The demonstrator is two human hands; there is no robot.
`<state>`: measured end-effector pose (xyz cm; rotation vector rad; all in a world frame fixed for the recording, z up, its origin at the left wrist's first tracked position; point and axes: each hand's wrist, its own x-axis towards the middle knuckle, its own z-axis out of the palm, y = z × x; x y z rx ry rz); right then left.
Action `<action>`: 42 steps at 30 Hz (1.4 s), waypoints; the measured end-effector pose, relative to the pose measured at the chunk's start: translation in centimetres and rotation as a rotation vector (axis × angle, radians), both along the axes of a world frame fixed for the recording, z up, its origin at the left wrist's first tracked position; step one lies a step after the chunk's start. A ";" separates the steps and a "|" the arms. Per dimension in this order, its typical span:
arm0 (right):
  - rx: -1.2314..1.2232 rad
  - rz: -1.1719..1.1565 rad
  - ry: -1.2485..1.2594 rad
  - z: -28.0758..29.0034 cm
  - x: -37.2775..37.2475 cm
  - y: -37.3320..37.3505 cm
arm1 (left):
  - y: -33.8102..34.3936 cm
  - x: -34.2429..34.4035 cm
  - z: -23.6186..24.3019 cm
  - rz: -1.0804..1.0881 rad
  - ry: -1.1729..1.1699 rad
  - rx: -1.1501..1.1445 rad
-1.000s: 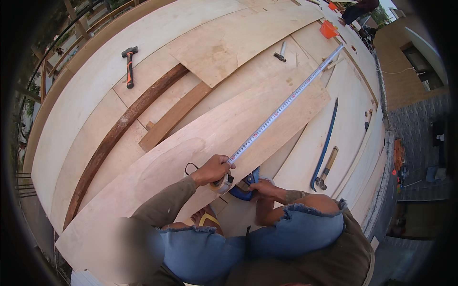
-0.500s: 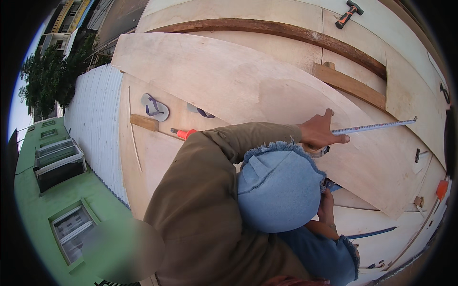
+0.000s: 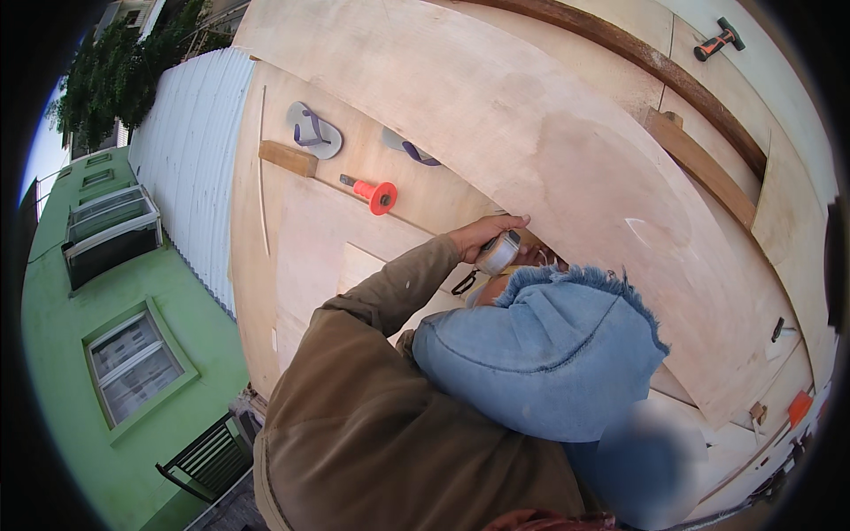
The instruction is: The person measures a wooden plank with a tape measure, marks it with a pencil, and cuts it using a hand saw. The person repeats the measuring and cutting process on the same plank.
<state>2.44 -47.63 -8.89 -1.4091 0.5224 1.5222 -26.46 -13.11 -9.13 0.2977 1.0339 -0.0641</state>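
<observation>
My left hand point(image 3: 475, 239), at the end of a brown sleeve, is closed round a tape measure point(image 3: 498, 253) with a pale, rounded case. It hovers beside the near edge of a large curved plywood piece point(image 3: 602, 177); no drawn-out blade shows. Just beyond my denim-covered knee point(image 3: 540, 345), a few fingers, seemingly of my right hand point(image 3: 547, 257), show close to the tape measure. The knee hides most of that hand, so its grip cannot be made out. A white mark point(image 3: 636, 230) lies on the plywood.
Left of the plywood lie a chisel-like tool with a red guard point(image 3: 381, 196), a wooden block point(image 3: 288, 159) and grey flip-flops point(image 3: 314, 133). Long timbers point(image 3: 708, 168) and a hammer point(image 3: 719, 40) lie at the far right. A white corrugated sheet point(image 3: 195, 168) borders the left side.
My left hand has come back leftward from over the plywood to its near edge, tape measure in hand. The blade that stretched right no longer shows. The view has shifted too.
</observation>
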 end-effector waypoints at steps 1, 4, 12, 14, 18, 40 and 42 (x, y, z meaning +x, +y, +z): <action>-0.002 0.002 0.007 0.3 0.1 0.2 | -0.4 1.4 -0.7 0.042 -0.053 -0.093; -0.006 -0.009 0.023 1.3 0.3 1.1 | -1.0 2.6 -0.9 0.164 -0.101 -0.176; -0.051 -0.002 -0.124 2.5 0.3 1.8 | 2.6 4.2 8.5 0.015 -0.058 0.277; -0.105 0.021 -0.151 2.5 0.6 1.2 | 3.9 5.5 11.8 0.012 0.043 0.430; -0.040 -0.007 -0.204 2.8 1.5 0.2 | 9.3 9.6 16.3 0.053 -0.285 0.342; -0.546 -0.674 -0.743 18.1 -4.1 -16.9 | 18.9 13.5 21.0 -0.033 -0.319 0.263; -0.583 -0.753 -0.784 19.1 -5.8 -17.4 | 20.1 12.7 21.7 -0.022 -0.352 0.281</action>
